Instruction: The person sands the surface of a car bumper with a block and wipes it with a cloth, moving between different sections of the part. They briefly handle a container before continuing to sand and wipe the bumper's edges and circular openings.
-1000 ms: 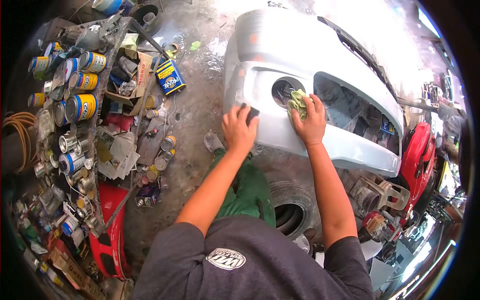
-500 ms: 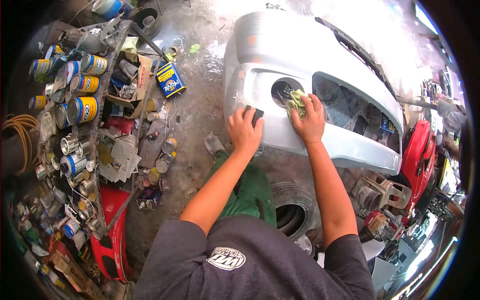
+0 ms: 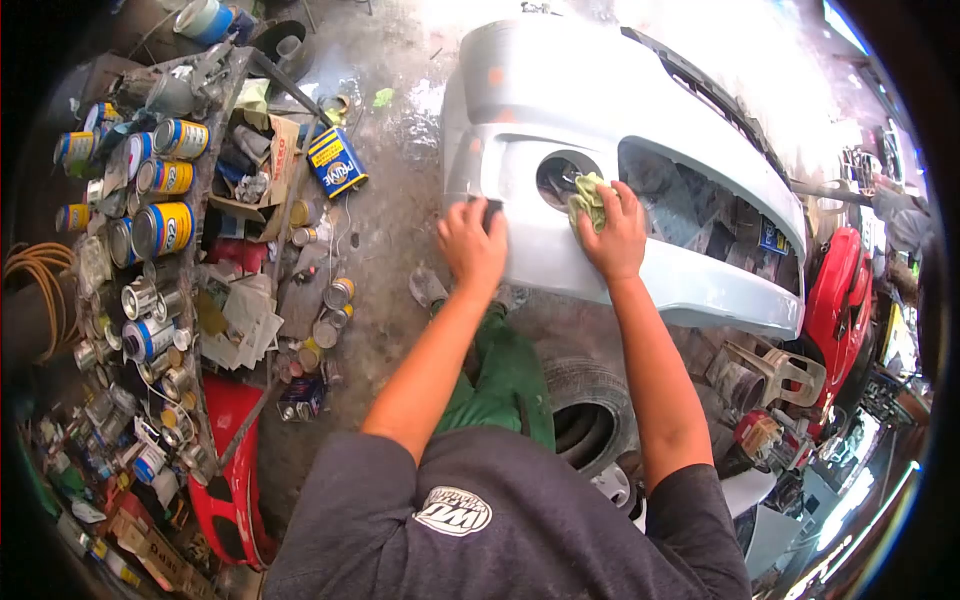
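Observation:
A silver-white car bumper [image 3: 560, 95] lies in front of me, with a round fog-light opening [image 3: 556, 180] and a long grille opening. At the bumper's left corner, my left hand [image 3: 472, 245] presses its fingers around a small dark sanding block [image 3: 493, 211], mostly covered by the fingers. Just right of the round opening, my right hand [image 3: 614, 240] grips a crumpled yellow-green cloth [image 3: 587, 203] against the bumper surface.
Paint cans [image 3: 162, 230] crowd a rack at left, with a blue-and-yellow tin [image 3: 337, 162] beside it. A tyre [image 3: 588, 410] lies by my legs. Red car parts [image 3: 838, 315] and a plastic stool [image 3: 795, 375] are at right.
My left hand has slid left with the dark sanding block, toward the bumper's outer edge. My right hand still holds the cloth in nearly the same place.

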A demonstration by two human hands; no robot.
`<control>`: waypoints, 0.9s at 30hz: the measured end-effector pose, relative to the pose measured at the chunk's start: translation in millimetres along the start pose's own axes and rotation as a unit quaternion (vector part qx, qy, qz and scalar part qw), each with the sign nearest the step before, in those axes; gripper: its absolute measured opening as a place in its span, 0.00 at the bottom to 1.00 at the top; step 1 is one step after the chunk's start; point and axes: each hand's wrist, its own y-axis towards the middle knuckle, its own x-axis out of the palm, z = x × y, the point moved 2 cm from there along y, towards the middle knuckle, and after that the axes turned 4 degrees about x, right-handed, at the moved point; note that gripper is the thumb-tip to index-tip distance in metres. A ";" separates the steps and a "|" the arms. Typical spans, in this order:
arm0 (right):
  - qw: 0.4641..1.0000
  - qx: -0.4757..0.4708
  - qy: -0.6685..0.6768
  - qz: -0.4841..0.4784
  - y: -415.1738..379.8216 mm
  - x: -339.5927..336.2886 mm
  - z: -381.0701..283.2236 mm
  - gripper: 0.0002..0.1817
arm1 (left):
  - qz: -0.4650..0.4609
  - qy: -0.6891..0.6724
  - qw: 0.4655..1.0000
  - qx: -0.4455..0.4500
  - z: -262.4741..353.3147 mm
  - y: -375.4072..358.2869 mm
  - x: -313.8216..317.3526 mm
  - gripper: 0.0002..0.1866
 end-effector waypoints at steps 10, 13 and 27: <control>1.000 -0.004 0.014 0.018 0.2 -0.7 0.5 0.27 | -0.034 0.067 0.989 0.131 -32.9 68.9 -10.6 0.23; 1.000 0.008 0.015 0.014 -1.3 -4.1 -2.7 0.26 | -0.068 0.117 0.955 0.263 -36.2 103.6 -20.8 0.22; 0.999 0.009 0.037 0.014 -1.8 -2.6 5.0 0.27 | -0.142 0.189 0.920 0.314 -13.3 84.3 -33.2 0.17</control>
